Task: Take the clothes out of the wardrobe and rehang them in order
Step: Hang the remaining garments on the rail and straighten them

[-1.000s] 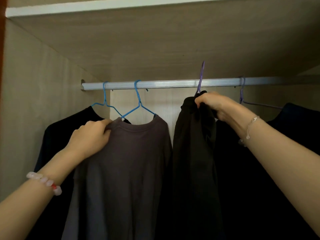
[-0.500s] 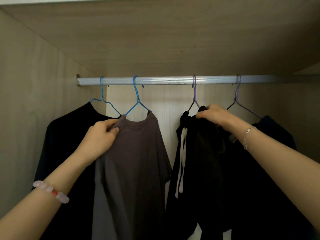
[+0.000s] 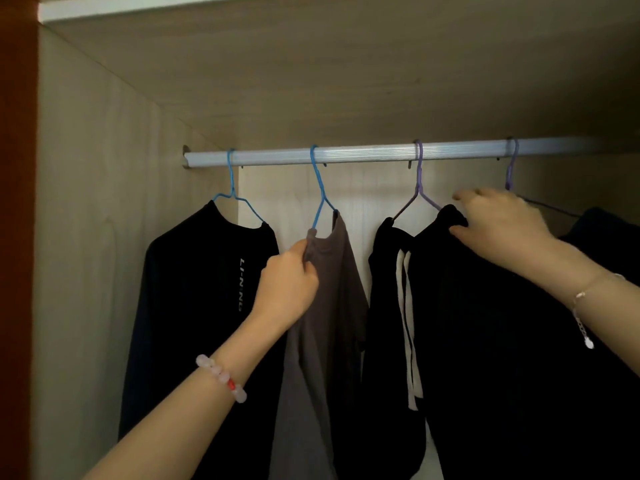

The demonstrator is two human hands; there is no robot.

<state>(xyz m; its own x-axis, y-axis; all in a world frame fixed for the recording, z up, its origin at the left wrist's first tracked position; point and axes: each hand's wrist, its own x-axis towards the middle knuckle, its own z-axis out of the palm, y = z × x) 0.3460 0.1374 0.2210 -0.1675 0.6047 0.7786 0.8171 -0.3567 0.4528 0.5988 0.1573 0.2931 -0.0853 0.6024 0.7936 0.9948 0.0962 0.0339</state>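
— Since four garments hang on the rail (image 3: 346, 154), how far along does it look?

— Near the end, probably; only straightening seems left. The left hand (image 3: 289, 284) pinches the grey T-shirt (image 3: 325, 341) at its left shoulder. The right hand (image 3: 502, 225), fingers loosely spread, touches the black striped garment (image 3: 450, 323) at its top.

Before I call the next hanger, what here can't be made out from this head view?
- Rightmost garment: cut off by the frame edge and hidden behind the right hand.
- Rail: right end fades into shadow.
- Grey shirt: its shoulder is covered by the left hand.
- All hems: below the frame.
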